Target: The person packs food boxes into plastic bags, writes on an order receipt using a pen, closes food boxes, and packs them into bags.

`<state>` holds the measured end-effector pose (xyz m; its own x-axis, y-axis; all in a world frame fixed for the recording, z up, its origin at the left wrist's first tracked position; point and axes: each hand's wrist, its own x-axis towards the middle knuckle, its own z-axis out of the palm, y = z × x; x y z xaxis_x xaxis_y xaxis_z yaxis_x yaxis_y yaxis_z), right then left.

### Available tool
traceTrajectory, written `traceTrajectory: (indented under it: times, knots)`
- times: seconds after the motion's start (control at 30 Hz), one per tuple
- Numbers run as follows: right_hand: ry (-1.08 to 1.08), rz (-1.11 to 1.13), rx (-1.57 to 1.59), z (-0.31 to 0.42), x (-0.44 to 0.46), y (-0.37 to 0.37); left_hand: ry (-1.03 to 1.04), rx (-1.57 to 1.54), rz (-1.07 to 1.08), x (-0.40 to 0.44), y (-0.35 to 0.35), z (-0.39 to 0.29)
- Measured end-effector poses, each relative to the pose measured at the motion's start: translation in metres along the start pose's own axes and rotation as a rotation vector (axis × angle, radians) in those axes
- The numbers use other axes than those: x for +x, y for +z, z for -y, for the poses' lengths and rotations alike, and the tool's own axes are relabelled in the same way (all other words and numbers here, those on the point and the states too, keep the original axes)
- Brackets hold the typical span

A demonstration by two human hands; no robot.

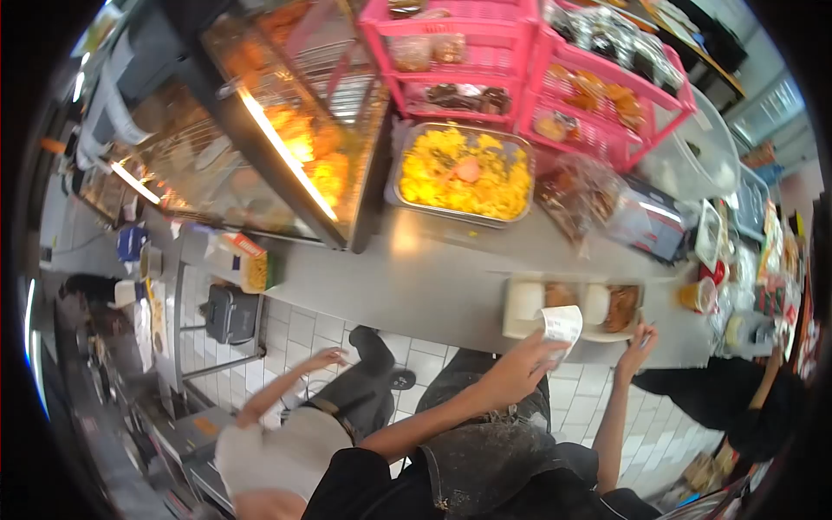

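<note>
A white paper slip with print point(562, 326) is held in the fingers of my left hand point(520, 371), above the near edge of the steel counter point(390, 290). Two light-coloured food boxes lie side by side there, the left one point(523, 303) partly behind the slip. Brown food point(622, 308) shows in the right box. My right hand point(640, 345) is at that box's near right corner, its fingers pinched together on something too small to make out.
Behind the boxes stand a metal tray of yellow food point(407, 192), pink baskets point(529, 65) and bagged food point(576, 195). A heated glass cabinet point(303, 165) is at the left. One person point(286, 446) stands left, another point(728, 394) right.
</note>
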<state>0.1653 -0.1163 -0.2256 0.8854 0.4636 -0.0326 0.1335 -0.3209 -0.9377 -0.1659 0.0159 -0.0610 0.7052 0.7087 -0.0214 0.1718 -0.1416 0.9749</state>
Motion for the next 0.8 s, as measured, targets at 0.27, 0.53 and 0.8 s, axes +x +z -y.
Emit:
traceTrajectory:
  times: [0.27, 0.53, 0.8]
  knots:
    - [-0.418, -0.245, -0.145, 0.101, 0.022, -0.033, -0.103, -0.345, -0.254, 0.015, -0.049, 0.049]
    - [0.107, 0.754, 0.141, 0.147, -0.128, 0.214, -0.479, 0.745, -0.255, 0.008, -0.062, 0.14]
    - [-0.143, 0.7, 0.029, 0.073, -0.144, 0.256, -0.464, 0.614, -0.362, 0.018, -0.068, 0.146]
